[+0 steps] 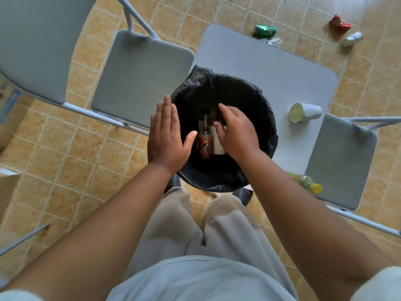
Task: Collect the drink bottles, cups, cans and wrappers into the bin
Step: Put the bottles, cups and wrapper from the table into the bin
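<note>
My left hand (167, 135) lies flat in the middle of the frame, fingers straight and together, thumb out, over the left rim of the bin (267, 127); it holds nothing. My right hand (236, 133) hangs palm down over the bin's mouth, fingers loosely bent – the thumb sits right above a white cup (218, 142), and I cannot tell whether I grip it or it lies loose below. Beside that cup, inside the black liner, lies a red-label bottle (205, 144), neck pointing to the top of the frame.

The bin stands at the near edge of the grey table (260, 61); right of it on the tabletop a paper cup (304, 112) lies on its side, mouth to the left. At the lower right, just past my forearm, a yellow-capped bottle (308, 182) lies by the right chair (342, 159); the left chair (141, 77) is just beside the table's left edge.

On the tiled floor at the upper right – a green can (264, 31), a crumpled clear wrapper (273, 41) just below it, a red wrapper (339, 23) and a pale can (352, 39).
</note>
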